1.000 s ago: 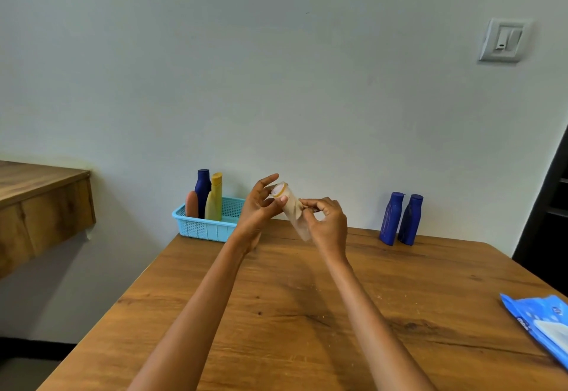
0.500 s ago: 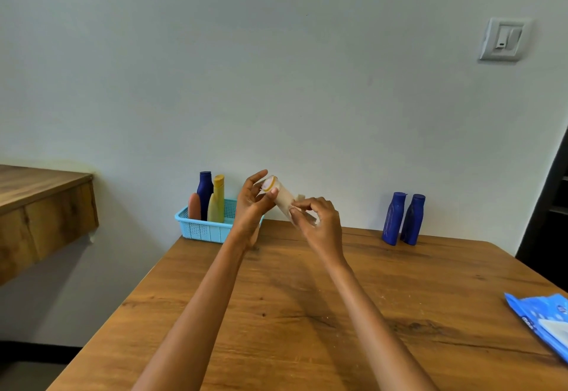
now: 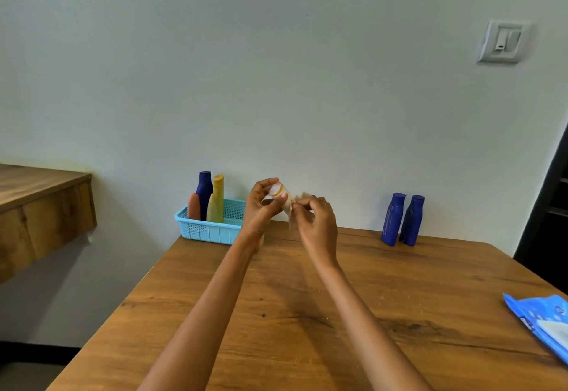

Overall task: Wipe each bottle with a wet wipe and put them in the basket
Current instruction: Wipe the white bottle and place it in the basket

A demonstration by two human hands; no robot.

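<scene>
— What was seen from the head camera, at the hands?

— A small pale bottle (image 3: 281,195) was held above the far part of the wooden table (image 3: 276,313), tilted, its cap end up and to the left. The left hand (image 3: 261,206) was curled round the cap end, thumb laid across it. The right hand (image 3: 316,218) was closed on a wet wipe (image 3: 293,217), which was pressed against the bottle's lower body; how much of the bottle was wrapped could not be told.

— And the basket?

— The light blue basket (image 3: 209,230) was set at the table's far left corner, just left of the left hand. Three bottles were stood upright in it: a dark blue bottle (image 3: 204,192), a yellow bottle (image 3: 216,203) and a short orange-pink bottle (image 3: 193,206).

— Anything else on the table?

— Two more blue bottles (image 3: 402,220) were stood side by side against the wall, well to the right — touching or nearly so. A blue pack of wipes (image 3: 541,326) was cut off by the right edge.
</scene>
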